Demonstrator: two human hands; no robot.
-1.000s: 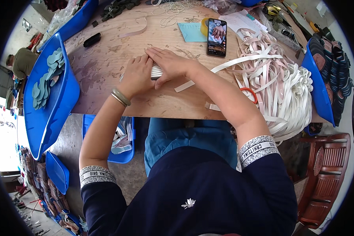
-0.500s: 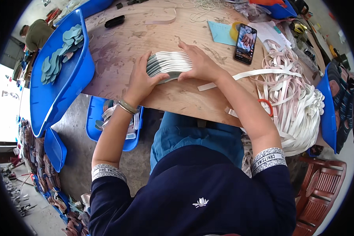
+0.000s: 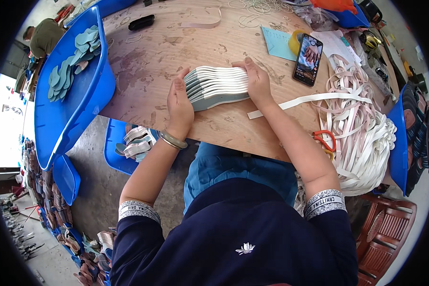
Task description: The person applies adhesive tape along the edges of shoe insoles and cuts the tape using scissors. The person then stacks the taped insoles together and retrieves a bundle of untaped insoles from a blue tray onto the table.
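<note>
A row of several grey and white shoe insoles [image 3: 217, 87] stands on edge on the wooden table [image 3: 176, 47]. My left hand [image 3: 179, 102] presses against the row's left end, fingers flat on the table side. At the right end my right hand [image 3: 256, 82] pushes back, so the insoles are squeezed together between both palms. A white strap [image 3: 310, 99] lies on the table just right of my right wrist.
A phone [image 3: 308, 60] lies on the table beyond my right hand, next to a light blue paper [image 3: 277, 43] and a tape roll [image 3: 295, 42]. White and pink straps [image 3: 362, 138] pile at right with orange scissors [image 3: 325, 139]. Blue trays [image 3: 76, 95] of teal insoles stand left. A person [image 3: 44, 34] sits far left.
The view has shifted and the insoles, first hidden under my hands, are now fanned out as a full row held between both palms.
</note>
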